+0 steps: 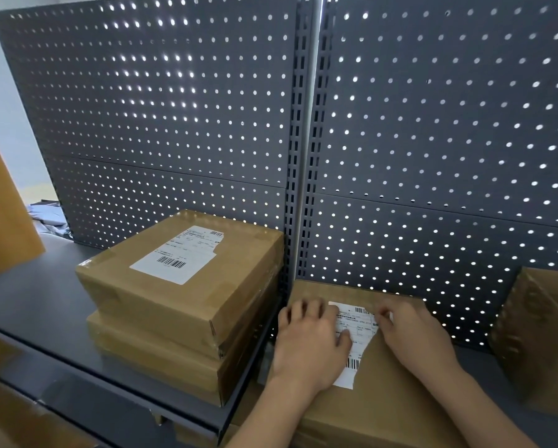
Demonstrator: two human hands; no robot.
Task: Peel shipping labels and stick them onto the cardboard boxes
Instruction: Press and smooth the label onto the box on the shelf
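step: smoothing label [361, 331] onto box [384, 399] | left hand [310, 347], right hand [413, 337] pressing flat (nothing gripped) | next: probably rub edges down

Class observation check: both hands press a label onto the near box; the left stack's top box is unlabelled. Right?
Wrong: the head view shows the top box labelled. Left hand and right hand press a label onto the near box.
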